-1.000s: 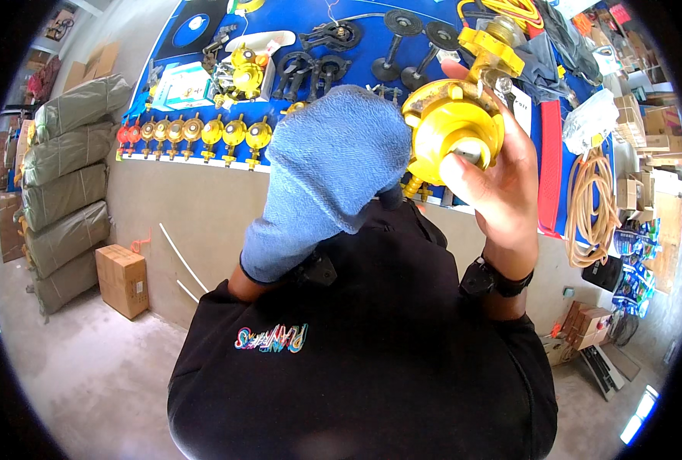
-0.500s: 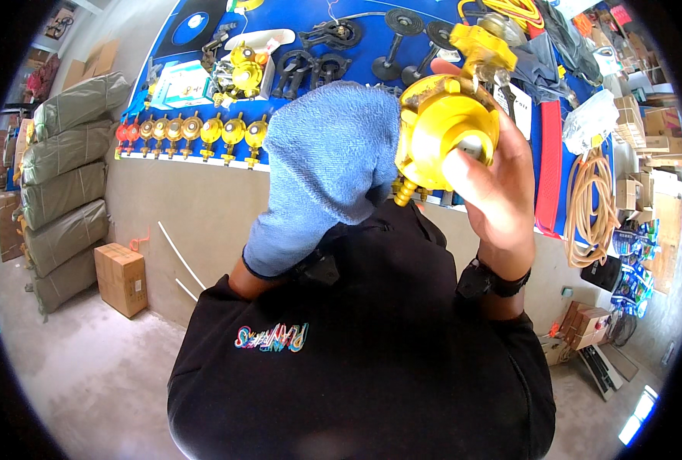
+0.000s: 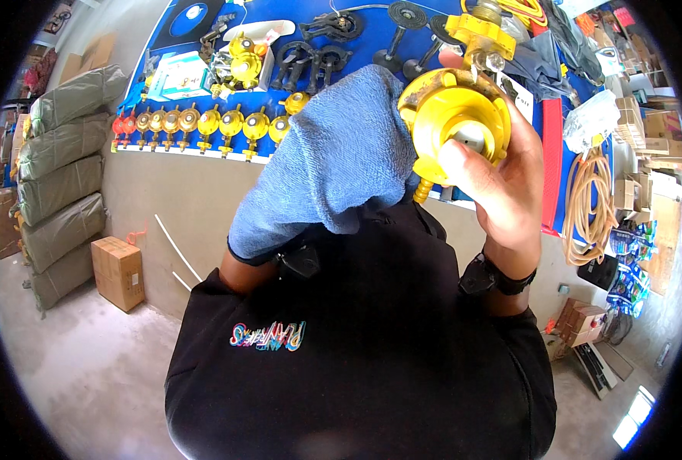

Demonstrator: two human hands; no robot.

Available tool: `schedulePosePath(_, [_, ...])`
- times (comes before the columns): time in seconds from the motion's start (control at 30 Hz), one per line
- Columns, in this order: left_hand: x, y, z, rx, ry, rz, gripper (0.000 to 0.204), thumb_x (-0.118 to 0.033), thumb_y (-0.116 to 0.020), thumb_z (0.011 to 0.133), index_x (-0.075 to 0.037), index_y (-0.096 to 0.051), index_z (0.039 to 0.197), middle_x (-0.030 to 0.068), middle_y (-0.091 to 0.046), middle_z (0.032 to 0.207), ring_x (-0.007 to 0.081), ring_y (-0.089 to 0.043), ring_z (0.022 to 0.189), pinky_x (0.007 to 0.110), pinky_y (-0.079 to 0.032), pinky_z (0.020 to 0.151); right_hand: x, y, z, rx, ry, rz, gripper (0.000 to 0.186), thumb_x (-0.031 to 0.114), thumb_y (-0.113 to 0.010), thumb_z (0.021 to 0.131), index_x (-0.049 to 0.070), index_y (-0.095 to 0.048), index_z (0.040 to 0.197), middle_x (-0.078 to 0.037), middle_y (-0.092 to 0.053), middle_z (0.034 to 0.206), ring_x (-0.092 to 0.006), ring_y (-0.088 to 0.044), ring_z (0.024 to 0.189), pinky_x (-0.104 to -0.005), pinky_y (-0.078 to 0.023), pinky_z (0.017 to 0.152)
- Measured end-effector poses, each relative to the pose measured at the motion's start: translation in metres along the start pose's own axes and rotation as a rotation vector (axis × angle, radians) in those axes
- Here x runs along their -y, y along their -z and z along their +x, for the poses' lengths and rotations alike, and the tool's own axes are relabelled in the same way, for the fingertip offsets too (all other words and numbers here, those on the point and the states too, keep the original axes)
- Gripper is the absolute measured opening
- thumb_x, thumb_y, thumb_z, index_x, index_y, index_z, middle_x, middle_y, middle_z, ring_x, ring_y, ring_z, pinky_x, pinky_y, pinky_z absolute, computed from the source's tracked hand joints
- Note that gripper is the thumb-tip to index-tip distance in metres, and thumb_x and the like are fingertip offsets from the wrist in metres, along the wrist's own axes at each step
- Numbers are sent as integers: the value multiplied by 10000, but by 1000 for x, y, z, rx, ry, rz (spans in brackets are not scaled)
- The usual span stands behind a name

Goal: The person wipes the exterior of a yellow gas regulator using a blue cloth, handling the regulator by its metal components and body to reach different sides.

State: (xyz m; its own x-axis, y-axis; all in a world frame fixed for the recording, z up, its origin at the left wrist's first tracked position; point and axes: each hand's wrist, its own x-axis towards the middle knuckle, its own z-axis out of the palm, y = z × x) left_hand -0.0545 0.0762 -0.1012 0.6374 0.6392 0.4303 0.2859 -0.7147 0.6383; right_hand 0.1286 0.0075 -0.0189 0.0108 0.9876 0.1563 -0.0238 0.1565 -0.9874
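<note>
My right hand (image 3: 502,180) is closed round a large yellow gas regulator (image 3: 452,119), which I hold up before my chest. My thumb lies on the round hub at the front, and a ribbed hose nozzle points down from its underside. A blue terry cloth mitt (image 3: 341,146) covers my left hand (image 3: 364,130) past the wrist. The mitt presses against the regulator's left side, and the fingers inside it are hidden. A yellow valve fitting with a knob (image 3: 481,38) stands above the regulator, joined to it.
On the blue table (image 3: 280,23) stands a row of yellow and red regulators (image 3: 209,123) along the front edge. Behind lie burner parts (image 3: 333,27) and a white-blue box (image 3: 180,77). A coiled beige hose (image 3: 589,207) hangs at right. Wrapped bundles (image 3: 65,184) are stacked at left.
The mitt has slid slightly up and to the right along the regulator, its forearm now slanting more. The regulator has shifted a little right with my right hand.
</note>
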Motion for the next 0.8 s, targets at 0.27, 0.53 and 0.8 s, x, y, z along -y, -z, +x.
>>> schedulePosePath(0.27, [-25,12,19,13,166,-263,643,-253,-834,661,-38,-609,1223,167,-638,1047,347,-631,984,416,-519,847,2,4,0,69,-50,1,591,148,-671,845,-91,-489,1353,-180,-503,1437,-218,-619,1153,-331,-485,986])
schedulePosePath(0.53, [-40,17,21,65,-103,510,254,-192,-708,729,-69,-703,951,121,-634,856,305,-635,838,414,-534,698,-4,6,5,-26,-33,31,588,212,-686,894,-73,-487,1368,-149,-620,1238,-207,-635,1091,-323,-505,942])
schedulePosePath(0.8, [-36,0,15,-114,-75,579,373,-294,-783,594,-102,-661,890,131,-579,904,359,-574,848,478,-460,676,-14,-5,-2,-215,51,233,582,104,-748,861,-72,-493,1354,-139,-668,1159,-208,-677,1014,-342,-557,897])
